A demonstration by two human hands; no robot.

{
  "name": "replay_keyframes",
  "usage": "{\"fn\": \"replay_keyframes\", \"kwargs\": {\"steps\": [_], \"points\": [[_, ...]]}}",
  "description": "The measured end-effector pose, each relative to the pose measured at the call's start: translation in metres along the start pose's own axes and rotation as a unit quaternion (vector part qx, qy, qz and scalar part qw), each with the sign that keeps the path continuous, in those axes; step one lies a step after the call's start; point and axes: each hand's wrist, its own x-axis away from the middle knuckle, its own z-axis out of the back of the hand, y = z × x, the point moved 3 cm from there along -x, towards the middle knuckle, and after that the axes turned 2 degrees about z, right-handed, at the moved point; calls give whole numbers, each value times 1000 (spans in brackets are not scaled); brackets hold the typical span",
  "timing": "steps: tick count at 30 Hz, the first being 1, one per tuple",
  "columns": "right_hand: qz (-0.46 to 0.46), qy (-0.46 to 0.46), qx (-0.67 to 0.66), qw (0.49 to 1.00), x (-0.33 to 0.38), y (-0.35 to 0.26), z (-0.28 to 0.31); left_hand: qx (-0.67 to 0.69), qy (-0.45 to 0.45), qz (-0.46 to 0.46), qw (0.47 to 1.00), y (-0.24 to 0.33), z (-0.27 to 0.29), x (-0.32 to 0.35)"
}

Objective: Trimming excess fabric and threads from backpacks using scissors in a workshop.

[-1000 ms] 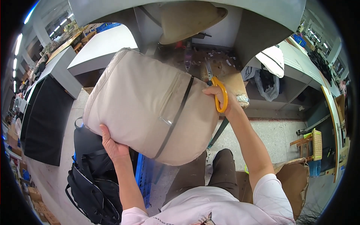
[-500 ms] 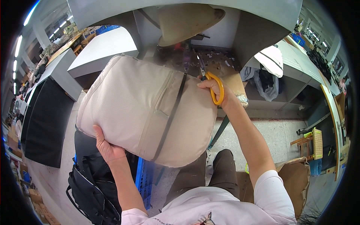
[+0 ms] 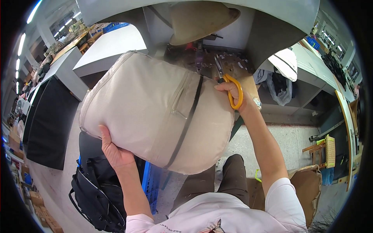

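Observation:
A large beige fabric piece (image 3: 136,105), rounded like a bag panel and crossed by a black strip (image 3: 186,124), is held up above my lap. My left hand (image 3: 116,152) grips its lower left edge, thumb on top and the other fingers hidden beneath. At its upper right edge, my right hand (image 3: 237,95) holds a pair of scissors (image 3: 234,91) with yellow handles, and the blades point away from me. The right thumb also presses on the fabric. A zipper pull (image 3: 178,113) hangs beside the black strip.
Ahead is a machine workstation (image 3: 279,46) with a beige curved part (image 3: 200,23) and scraps on its bed. Black bags (image 3: 97,190) lie at lower left beside a blue crate (image 3: 150,186). A small wooden stool (image 3: 325,151) and cardboard (image 3: 301,186) are on the right.
The fabric piece and both hands have shifted slightly to the right in the picture. The scissors remain in my right hand, their blades tilted a little more to the left.

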Motion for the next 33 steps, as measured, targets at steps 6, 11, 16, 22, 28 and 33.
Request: {"fn": "replay_keyframes", "kwargs": {"steps": [6,11,16,22,28,33], "points": [[14,38,23,999,15,13,18,-11,-17,22,1000,-7,14,10],[54,7,26,998,65,41,30,-5,-45,50,998,-15,54,11],[36,60,-4,998,107,65,46,-13,-47,78,996,-25,69,26],[82,82,353,928,126,82,73,-20,-68,124,990,-45,93,42],[313,24,525,791,118,43,21,10,-65,188,980,-61,117,67],[276,26,610,742,90,45,-11,67,-41,252,964,-68,131,73]]}}
